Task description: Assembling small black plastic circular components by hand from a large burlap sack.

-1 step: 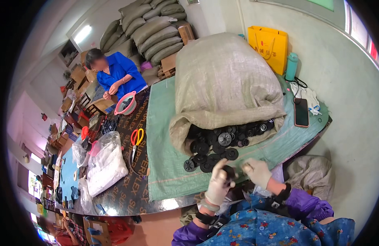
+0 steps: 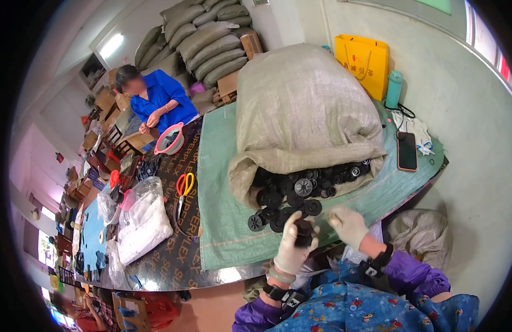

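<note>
Gloved in white, my left hand (image 2: 291, 249) is wrapped round a dark round plastic part (image 2: 304, 234), held over the table's near edge. My right hand (image 2: 350, 227), also in a white glove, is just right of it, apart from that part. Its fingers are pinched together; whatever they hold, if anything, is too small to make out. Beyond both hands, black round plastic discs (image 2: 271, 200) spill out of the mouth of a big woven sack (image 2: 308, 105) onto a green woven sheet (image 2: 228, 243). One spoked disc (image 2: 303, 187) looks greyer than the rest.
A phone (image 2: 406, 151), white gloves (image 2: 419, 131), a teal bottle (image 2: 394, 89) and a yellow bag (image 2: 362, 63) are at the right. Leftward lie scissors (image 2: 184, 191), a plastic bag (image 2: 145, 227) and a pink basket (image 2: 170, 139), near a person in blue (image 2: 162, 102). Sacks (image 2: 211, 50) are stacked behind.
My left hand has turned slightly, and the dark round part in it has shifted a little left. My right hand has risen slightly, away from the near edge.
</note>
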Available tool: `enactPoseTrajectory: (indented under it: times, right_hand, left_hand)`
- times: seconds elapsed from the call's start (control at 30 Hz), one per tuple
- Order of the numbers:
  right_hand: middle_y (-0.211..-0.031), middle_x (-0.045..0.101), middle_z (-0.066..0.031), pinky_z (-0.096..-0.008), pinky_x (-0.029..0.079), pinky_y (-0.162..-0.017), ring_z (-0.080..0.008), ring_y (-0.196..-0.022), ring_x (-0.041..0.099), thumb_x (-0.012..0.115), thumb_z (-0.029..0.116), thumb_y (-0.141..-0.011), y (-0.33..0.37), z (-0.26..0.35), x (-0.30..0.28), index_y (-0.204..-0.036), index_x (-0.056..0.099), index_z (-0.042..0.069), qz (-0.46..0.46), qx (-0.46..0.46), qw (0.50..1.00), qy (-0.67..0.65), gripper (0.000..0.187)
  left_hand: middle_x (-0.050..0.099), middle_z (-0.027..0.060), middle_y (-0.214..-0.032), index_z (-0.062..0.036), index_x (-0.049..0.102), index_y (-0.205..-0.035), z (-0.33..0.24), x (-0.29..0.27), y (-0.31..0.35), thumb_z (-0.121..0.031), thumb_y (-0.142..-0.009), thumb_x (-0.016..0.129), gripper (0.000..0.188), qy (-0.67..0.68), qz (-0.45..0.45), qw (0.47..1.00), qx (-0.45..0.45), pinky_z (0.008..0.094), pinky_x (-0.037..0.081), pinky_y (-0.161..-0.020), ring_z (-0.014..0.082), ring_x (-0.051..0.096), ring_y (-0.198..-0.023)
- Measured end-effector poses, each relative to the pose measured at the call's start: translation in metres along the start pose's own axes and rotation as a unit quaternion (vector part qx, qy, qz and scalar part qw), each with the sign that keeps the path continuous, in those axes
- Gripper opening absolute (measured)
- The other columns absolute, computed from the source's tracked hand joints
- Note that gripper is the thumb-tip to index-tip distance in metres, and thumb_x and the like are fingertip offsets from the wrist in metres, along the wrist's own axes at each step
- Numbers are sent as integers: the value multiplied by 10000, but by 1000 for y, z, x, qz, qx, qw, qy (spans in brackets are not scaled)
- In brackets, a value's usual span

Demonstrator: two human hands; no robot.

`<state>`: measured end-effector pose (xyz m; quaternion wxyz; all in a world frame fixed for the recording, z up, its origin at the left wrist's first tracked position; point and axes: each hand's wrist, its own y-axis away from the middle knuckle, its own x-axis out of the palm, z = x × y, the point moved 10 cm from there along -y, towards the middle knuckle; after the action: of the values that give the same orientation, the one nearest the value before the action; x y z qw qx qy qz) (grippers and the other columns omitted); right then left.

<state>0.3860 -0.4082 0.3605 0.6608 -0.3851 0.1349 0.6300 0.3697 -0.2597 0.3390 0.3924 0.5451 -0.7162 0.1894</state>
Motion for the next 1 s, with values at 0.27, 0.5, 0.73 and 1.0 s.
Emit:
enactPoseTrajectory:
  times: [0.27, 0.5, 0.73, 1.0]
  right_hand:
    - [-1108, 559, -138, -416, 493, -799, -324, -953, 582, 651, 199, -791, -46, -27, 16, -1017, 582, 68, 44, -4, 978, 204, 270]
    - [-831, 588, -114, -415, 488, -730, -313, -873, 585, 625, 206, -785, -18, -12, 32, -846, 588, 83, 85, -71, 965, 237, 142]
    - [-909, 564, -125, -440, 494, -727, -333, -886, 586, 627, 187, -789, -6, -32, 16, -921, 599, 94, 94, 3, 979, 180, 164]
    - [-1001, 566, -123, -418, 496, -754, -324, -916, 586, 647, 206, -798, 8, 5, -6, -1015, 605, 107, 55, -7, 996, 72, 243]
  left_hand:
    - [614, 104, -1090, -77, 633, -985, -27, 30, -56, -186, -832, 633, 188, -770, -20, 581, 262, 383, 529, -709, 267, 608, -941]
    - [570, 117, -1109, -116, 560, -1061, 17, 29, -72, -182, -775, 663, 311, -907, 14, 414, 75, 425, 540, -704, 317, 601, -930]
    - [563, 91, -956, -128, 623, -918, -2, 38, -46, -165, -726, 697, 209, -865, 2, 467, 184, 407, 512, -693, 307, 584, -860]
    - [561, -13, -771, -58, 641, -859, -33, -15, -4, -98, -847, 649, 42, -528, -90, 799, 275, 266, 462, -539, 103, 550, -631]
